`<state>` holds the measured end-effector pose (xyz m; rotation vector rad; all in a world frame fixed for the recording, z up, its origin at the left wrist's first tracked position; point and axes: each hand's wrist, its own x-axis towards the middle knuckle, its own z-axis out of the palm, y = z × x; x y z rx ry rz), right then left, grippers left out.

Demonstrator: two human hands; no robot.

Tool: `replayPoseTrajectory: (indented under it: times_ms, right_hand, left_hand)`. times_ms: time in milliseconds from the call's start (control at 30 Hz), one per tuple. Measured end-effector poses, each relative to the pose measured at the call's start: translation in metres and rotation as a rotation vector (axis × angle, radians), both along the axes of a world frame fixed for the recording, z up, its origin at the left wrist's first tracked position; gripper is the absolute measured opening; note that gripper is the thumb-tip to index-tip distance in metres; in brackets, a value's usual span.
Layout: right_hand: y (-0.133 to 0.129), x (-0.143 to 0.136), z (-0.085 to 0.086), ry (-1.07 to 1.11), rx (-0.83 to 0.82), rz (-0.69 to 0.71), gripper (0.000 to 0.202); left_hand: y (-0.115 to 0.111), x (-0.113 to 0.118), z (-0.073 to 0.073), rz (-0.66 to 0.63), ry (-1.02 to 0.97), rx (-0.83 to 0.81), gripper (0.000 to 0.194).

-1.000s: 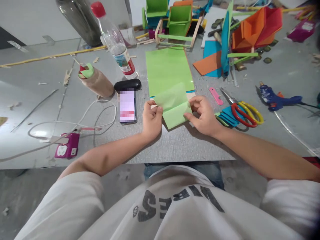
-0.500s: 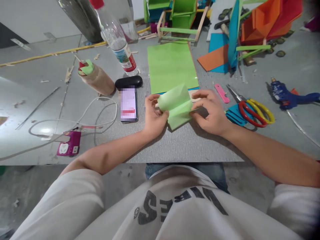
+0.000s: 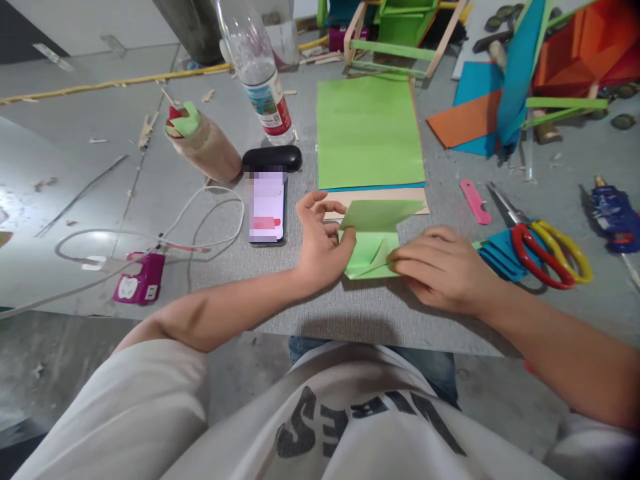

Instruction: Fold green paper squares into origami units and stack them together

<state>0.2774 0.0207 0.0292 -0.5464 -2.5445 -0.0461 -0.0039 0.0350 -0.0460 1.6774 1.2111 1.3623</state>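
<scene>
A small creased sheet of light green paper (image 3: 373,243) is between my hands, its upper flap raised and its lower right corner folded inward. My left hand (image 3: 325,243) grips its left side between thumb and fingers. At the lower right corner, the fingers of my right hand (image 3: 440,270) are pinched on the paper. Just beyond lies a stack of larger sheets, with a bright green sheet (image 3: 370,133) on top.
Left of my hands are a phone (image 3: 268,207), a black case (image 3: 273,159), a bottle (image 3: 267,100) and a cable. On the right lie a pink cutter (image 3: 475,201), scissors (image 3: 543,253) and a blue glue gun (image 3: 617,213). Folded paper models stand behind.
The green paper has moved lower and turned, and its lower right corner is now folded in. My right hand has shifted down to that corner. The whole view has shifted slightly.
</scene>
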Motion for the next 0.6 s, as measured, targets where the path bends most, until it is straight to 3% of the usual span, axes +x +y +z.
replayPoseTrajectory:
  times_ms: [133,200,267,367,467,600]
  right_hand:
    - [-0.001,-0.001,0.004,-0.049,-0.014,0.111,0.031]
    - [-0.001,0.000,0.005,-0.070,-0.003,0.132,0.033]
    - [0.000,0.002,0.004,-0.109,-0.015,0.141,0.034]
    - [0.004,0.008,-0.002,-0.140,-0.042,0.110,0.037]
    - [0.010,0.015,-0.008,-0.162,-0.060,0.027,0.036]
    - [0.014,0.023,-0.005,-0.232,-0.128,-0.008,0.018]
  left_hand:
    - [0.018,-0.020,0.007,0.281,0.354,0.236,0.087]
    - [0.018,-0.026,0.013,0.364,0.561,0.356,0.077]
    - [0.010,-0.027,0.020,0.281,0.756,0.472,0.052]
    - [-0.005,-0.023,0.032,-0.044,0.965,0.620,0.025]
    - [-0.014,-0.017,0.041,-0.257,1.055,0.645,0.020]
    - [-0.021,-0.012,0.050,-0.317,1.154,0.519,0.024]
